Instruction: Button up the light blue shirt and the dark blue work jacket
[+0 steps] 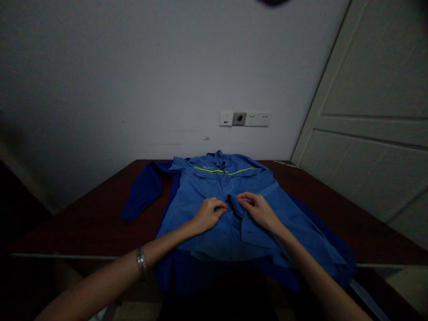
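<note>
On the red-brown table (93, 218), the blue shirt (202, 189) lies in the middle, reaching the near edge. The right hand (256, 208) pinches its lifted front; whether the left hand (207, 216) grips cloth, I cannot tell.

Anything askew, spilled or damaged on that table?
Mildly askew: a dark-blue sleeve juts out left, bent, unlike the spread light-blue shirt beside it; dark-blue cloth droops over the front edge of the table. No spill or damage shows, though it's dim.
</note>
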Tool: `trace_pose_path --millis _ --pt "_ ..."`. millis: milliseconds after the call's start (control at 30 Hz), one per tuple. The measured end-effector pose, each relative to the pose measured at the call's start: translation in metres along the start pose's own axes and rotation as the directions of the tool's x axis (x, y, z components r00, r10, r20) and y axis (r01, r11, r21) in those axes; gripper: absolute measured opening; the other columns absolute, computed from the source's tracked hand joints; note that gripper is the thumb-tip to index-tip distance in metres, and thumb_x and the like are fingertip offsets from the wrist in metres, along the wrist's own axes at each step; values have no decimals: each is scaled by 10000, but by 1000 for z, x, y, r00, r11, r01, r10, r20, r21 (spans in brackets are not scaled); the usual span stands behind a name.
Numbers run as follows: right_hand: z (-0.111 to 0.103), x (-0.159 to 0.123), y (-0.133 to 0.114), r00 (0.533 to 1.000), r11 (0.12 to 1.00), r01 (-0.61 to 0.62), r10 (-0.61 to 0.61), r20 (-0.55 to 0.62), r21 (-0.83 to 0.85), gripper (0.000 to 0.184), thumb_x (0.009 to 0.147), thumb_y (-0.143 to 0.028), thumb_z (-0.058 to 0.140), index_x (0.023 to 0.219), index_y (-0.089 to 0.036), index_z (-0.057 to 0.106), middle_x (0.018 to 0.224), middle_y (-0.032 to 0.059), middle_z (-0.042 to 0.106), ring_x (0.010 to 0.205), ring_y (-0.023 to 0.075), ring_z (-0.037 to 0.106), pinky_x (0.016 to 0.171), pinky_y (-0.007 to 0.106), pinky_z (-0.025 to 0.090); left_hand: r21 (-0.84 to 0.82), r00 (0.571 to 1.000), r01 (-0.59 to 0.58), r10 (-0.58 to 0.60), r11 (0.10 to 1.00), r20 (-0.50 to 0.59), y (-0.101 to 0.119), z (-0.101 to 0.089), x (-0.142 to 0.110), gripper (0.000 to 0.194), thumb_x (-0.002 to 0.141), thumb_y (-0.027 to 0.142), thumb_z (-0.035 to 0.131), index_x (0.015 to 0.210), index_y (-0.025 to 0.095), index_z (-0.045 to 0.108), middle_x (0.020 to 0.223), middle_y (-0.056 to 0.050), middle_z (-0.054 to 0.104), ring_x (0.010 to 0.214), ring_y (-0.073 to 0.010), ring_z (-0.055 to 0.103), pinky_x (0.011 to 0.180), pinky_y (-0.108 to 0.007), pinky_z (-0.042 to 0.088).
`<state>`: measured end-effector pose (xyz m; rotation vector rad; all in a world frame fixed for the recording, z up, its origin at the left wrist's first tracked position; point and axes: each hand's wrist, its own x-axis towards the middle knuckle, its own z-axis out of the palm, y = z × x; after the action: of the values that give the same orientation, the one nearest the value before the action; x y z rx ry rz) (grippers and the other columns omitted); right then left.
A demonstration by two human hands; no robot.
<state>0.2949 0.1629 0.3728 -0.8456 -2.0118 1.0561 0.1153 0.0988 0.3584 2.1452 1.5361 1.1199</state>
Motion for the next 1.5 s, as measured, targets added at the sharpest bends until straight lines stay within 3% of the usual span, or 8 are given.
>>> trace_pose_path --millis 267,533,867,1300,1400,1500 --pt "10 0 9 1000 999 10 -10 3 32 243 758 -326 508 836 -134 635 746 38 645 719 165 590 666 256 432 19 999 -21 22 1000 -45 7 3 1 91 781 185 552 834 171 625 844 -31 646 832 -160 570 775 -268 410" --pt "13 -1 11 999 999 29 -27 -41 43 245 771 -316 496 855 -130 632 723 33 633 697 157 578 644 251 425 -56 999 5 -7 998 -41 3 7 1 116 745 167 549 826 185 468 725 19 571 725 -132 547 652 -223 387" --pt "13 0 14 1000 998 10 -12 26 55 244 759 -312 519 853 -126 646 733 33 651 691 153 593 635 244 433 -41 997 32 -34 999 -63 4 7 1 122 722 156 534 785 188 434 731 24 549 713 -126 527 644 -226 370" --pt "9 -5 0 994 998 -1 7 105 -61 307 729 -338 558 905 -127 694 842 66 697 755 203 612 683 292 457 -71 992 56 -64 996 -108 3 7 1 123 714 138 533 767 186 434 723 30 559 702 -119 542 636 -220 376" --pt "6 -4 -3 991 1000 2 1 131 -30 313 754 -346 501 860 -136 708 788 44 690 782 201 605 716 291 451 -62 987 83 -90 995 -130 3 7 0 122 712 149 545 765 183 440 721 29 561 695 -120 539 641 -224 378" --pt "5 0 -1 988 997 -73 67 136 33 360 781 -314 403 823 -129 709 760 40 672 748 172 594 676 267 448 -100 985 97 -110 990 -133 4 8 0 121 714 156 545 770 184 441 705 32 565 684 -120 545 641 -224 387"
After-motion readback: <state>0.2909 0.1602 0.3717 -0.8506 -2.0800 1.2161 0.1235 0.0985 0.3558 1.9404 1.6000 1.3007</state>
